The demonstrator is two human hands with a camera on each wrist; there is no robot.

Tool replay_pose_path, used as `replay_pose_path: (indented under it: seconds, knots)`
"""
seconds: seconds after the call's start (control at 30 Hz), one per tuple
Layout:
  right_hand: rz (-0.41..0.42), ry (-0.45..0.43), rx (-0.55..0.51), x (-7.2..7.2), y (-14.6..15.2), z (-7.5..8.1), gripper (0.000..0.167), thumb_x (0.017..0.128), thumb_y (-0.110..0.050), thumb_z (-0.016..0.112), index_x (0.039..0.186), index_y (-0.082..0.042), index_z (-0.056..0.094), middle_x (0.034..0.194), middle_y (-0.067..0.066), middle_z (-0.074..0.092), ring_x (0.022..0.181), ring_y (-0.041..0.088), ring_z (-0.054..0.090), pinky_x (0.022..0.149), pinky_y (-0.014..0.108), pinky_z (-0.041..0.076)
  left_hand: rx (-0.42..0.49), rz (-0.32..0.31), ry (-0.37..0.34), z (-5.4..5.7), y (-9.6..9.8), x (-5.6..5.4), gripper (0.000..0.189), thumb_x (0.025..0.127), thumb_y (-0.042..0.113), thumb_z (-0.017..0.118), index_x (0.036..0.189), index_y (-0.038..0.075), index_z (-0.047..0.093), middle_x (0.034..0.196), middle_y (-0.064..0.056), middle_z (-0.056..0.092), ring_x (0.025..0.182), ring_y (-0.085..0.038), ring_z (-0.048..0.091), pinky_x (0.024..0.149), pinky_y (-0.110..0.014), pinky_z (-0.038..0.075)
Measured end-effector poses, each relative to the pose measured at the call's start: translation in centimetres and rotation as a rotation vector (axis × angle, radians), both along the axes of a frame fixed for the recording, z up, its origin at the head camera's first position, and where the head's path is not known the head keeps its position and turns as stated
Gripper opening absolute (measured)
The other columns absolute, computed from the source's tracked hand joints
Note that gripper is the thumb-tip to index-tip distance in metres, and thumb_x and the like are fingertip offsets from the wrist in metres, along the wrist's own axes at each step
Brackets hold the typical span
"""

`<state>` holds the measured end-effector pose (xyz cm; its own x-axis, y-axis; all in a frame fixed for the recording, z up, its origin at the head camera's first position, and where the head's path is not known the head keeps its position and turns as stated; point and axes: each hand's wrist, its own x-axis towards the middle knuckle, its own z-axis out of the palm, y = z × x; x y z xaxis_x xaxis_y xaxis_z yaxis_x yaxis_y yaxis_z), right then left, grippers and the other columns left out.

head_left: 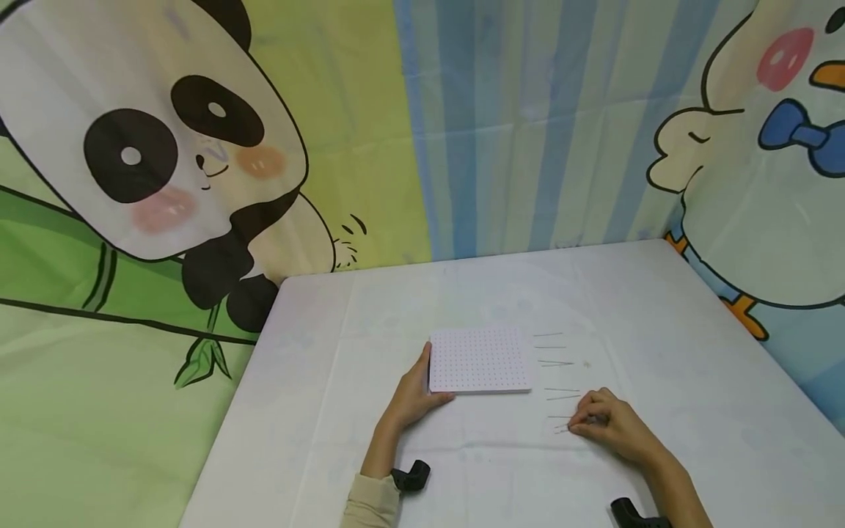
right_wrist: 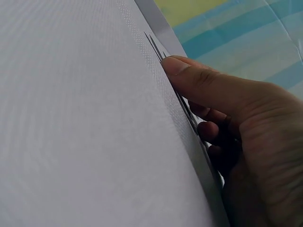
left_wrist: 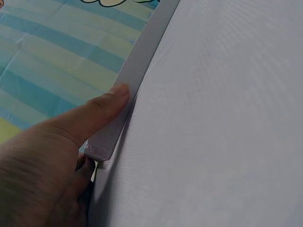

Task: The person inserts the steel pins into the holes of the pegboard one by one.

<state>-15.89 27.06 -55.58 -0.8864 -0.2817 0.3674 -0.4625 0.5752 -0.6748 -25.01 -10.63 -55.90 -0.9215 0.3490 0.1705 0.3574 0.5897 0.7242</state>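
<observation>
A white board (head_left: 480, 359) with a grid of small holes lies flat on the table. My left hand (head_left: 409, 402) grips its near left corner; the thumb lies along the near side (left_wrist: 111, 127) and the other fingers reach up the left side. To the right of the board, several thin dark needles (head_left: 549, 347) lie in a loose column, roughly sideways. At the near end of that column my right hand (head_left: 610, 425) pinches a needle (head_left: 561, 430) between thumb and forefinger. Close up, needle tips (right_wrist: 150, 41) stick out past the right thumb; the fingertips partly hide which one is held.
A white cloth covers the table (head_left: 370, 323). Printed curtains with a panda (head_left: 218, 169) and a bird hang behind and beside it. Each wrist carries a black camera mount (head_left: 411, 477).
</observation>
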Motion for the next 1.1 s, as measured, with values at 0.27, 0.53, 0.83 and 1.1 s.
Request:
replay_pose_path:
  seconds: [0.27, 0.53, 0.83, 1.1]
  knots:
    - [0.014, 0.043, -0.025, 0.49, -0.03, -0.34, 0.016, 0.069, -0.016, 0.079, 0.074, -0.028, 0.071, 0.081, -0.012, 0.056, 0.073, 0.005, 0.044, 0.062, 0.021, 0.037, -0.009, -0.014, 0.021, -0.26, 0.01, 0.24, 0.110, 0.070, 0.042, 0.078, 0.149, 0.008, 0.008, 0.152, -0.006, 0.018, 0.135, -0.022, 0.023, 0.107, -0.040, 0.025]
    - [0.057, 0.057, -0.042, -0.04, 0.06, 0.08, 0.017, 0.068, -0.012, 0.080, 0.075, -0.025, 0.072, 0.081, -0.008, 0.056, 0.075, 0.009, 0.045, 0.063, 0.023, 0.037, -0.004, -0.014, 0.039, -0.04, -0.04, -0.10, 0.110, 0.071, 0.044, 0.077, 0.149, 0.006, 0.008, 0.152, -0.008, 0.019, 0.135, -0.026, 0.024, 0.106, -0.044, 0.027]
    - [0.024, 0.037, -0.022, -0.19, -0.02, 0.08, 0.019, 0.064, -0.009, 0.083, 0.071, -0.023, 0.071, 0.080, -0.004, 0.056, 0.074, 0.013, 0.045, 0.064, 0.026, 0.037, -0.010, -0.004, 0.013, 0.26, 0.00, 0.00, 0.110, 0.071, 0.043, 0.077, 0.149, 0.006, 0.008, 0.152, -0.006, 0.017, 0.135, -0.024, 0.023, 0.107, -0.041, 0.025]
    - [0.017, 0.037, 0.000, -0.14, 0.00, 0.11, 0.015, 0.067, -0.018, 0.081, 0.074, -0.028, 0.073, 0.080, -0.011, 0.055, 0.075, 0.006, 0.045, 0.065, 0.021, 0.038, -0.007, -0.008, 0.020, 0.27, 0.12, 0.03, 0.109, 0.072, 0.041, 0.077, 0.149, 0.006, 0.008, 0.152, -0.007, 0.017, 0.135, -0.024, 0.023, 0.107, -0.042, 0.026]
